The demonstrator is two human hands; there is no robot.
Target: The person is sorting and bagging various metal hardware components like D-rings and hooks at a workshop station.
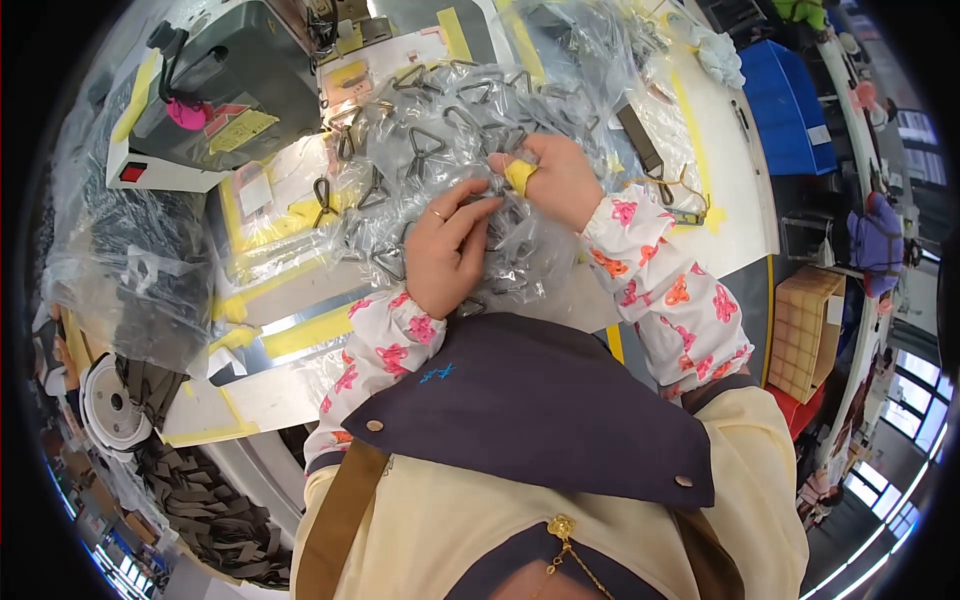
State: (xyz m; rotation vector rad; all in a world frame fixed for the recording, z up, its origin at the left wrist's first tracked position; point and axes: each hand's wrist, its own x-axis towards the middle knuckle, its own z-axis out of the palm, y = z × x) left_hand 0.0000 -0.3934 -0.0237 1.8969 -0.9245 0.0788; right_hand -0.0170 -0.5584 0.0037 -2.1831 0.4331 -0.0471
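Observation:
A clear plastic bag (pixel 520 265) lies crumpled on the bench in front of me, with several dark metal triangular rings (pixel 424 145) in and around it. My left hand (pixel 450 245), wearing a ring, has its fingers bent and closed on the plastic at the bag's middle. Just beyond it to the right, my right hand (pixel 562 182) pinches the gathered plastic between thumb and fingers. Yellow tape (pixel 519 177) wraps its thumb. The fingertips of both hands nearly meet, and any metal ring between them is hidden.
At the left stands a grey machine (pixel 215 90) beside more clear plastic (pixel 130 270). A dark olive strap piece (pixel 640 138) lies right of the bag. Farther right are a blue bin (pixel 787 110) and a cardboard box (pixel 803 330). Dark straps (pixel 205 500) are heaped at lower left.

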